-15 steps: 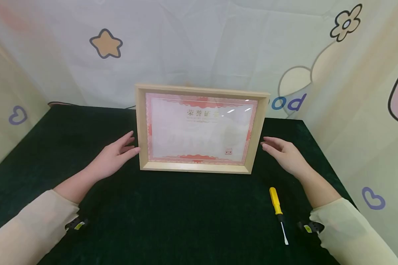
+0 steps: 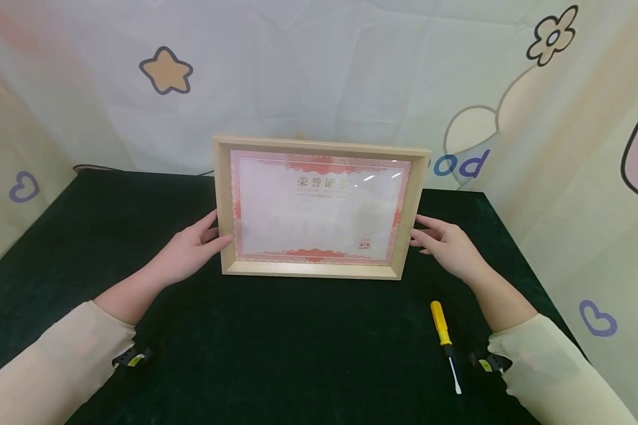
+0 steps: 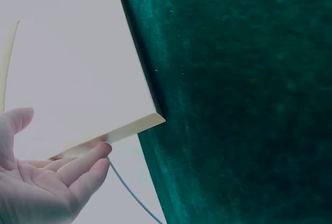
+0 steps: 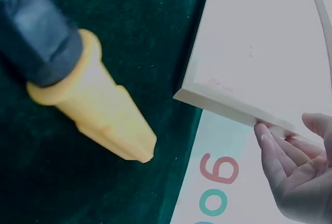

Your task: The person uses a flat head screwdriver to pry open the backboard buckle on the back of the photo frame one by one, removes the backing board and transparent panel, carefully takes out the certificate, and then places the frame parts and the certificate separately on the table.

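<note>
A light wooden picture frame (image 2: 311,269) stands upright on the dark green cloth, with a red-bordered certificate (image 2: 319,221) inside. At the frame's left side is my left hand (image 2: 186,251). Its fingers (image 3: 85,164) touch the outer edge, fairly straight, and its thumb is in front of the frame without visibly pinching it. Opposite, my right hand (image 2: 452,245) has its fingertips (image 4: 264,130) against the right outer edge, thumb spread away. A yellow-handled screwdriver (image 2: 441,324) lies near the right forearm. The back of the frame is hidden.
Dark green cloth (image 2: 276,348) covers the table. Behind it and along both sides hangs a pale curtain (image 2: 308,71) printed with a star, flower, hearts and letters. A thin cord (image 3: 129,190) runs behind the frame.
Both hands have moved inward, from just beside the frame to touching its left and right sides. The frame and screwdriver stay where they were.
</note>
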Action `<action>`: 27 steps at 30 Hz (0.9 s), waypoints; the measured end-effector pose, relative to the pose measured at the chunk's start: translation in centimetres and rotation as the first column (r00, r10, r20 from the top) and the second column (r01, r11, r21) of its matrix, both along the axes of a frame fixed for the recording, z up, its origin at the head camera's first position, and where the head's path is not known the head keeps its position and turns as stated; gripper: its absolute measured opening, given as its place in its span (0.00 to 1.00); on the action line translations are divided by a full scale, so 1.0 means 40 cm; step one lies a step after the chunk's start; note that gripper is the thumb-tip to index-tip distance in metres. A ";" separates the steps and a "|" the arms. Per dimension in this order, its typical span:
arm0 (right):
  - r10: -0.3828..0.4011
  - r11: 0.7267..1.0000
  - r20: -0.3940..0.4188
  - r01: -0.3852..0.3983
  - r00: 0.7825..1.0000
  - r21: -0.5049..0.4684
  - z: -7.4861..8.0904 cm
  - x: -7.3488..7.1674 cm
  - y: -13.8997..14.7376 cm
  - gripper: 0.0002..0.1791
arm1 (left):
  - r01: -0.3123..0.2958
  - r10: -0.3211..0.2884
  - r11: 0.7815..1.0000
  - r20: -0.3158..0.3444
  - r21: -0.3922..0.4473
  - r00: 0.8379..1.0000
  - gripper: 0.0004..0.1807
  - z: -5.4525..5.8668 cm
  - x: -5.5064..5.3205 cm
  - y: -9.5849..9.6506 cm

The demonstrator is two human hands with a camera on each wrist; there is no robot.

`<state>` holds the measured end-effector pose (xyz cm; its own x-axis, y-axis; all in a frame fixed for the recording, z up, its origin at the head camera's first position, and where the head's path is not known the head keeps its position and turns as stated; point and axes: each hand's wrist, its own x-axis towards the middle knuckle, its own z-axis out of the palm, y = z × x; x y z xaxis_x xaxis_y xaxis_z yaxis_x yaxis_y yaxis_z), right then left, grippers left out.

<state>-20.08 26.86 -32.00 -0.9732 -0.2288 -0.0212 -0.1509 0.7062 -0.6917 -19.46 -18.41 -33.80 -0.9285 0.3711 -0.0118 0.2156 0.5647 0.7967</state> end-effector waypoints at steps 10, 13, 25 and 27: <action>0.002 1.000 0.028 -0.003 1.000 0.030 0.013 -0.001 -0.018 0.34 | -0.023 0.025 0.998 0.036 -0.058 0.999 0.43 0.028 0.000 0.018; 0.007 0.999 0.031 -0.009 0.999 0.035 0.013 -0.002 -0.020 0.35 | -0.016 0.018 0.998 0.031 -0.058 0.999 0.42 0.029 -0.003 0.023; -0.012 1.000 0.018 0.012 1.000 0.018 0.018 0.000 -0.037 0.34 | -0.046 0.047 0.998 0.029 -0.043 0.998 0.43 0.030 0.006 0.027; -0.016 1.000 0.022 0.016 1.000 0.021 0.020 0.001 -0.038 0.35 | -0.050 0.051 0.998 0.036 -0.042 0.998 0.43 0.032 0.010 0.026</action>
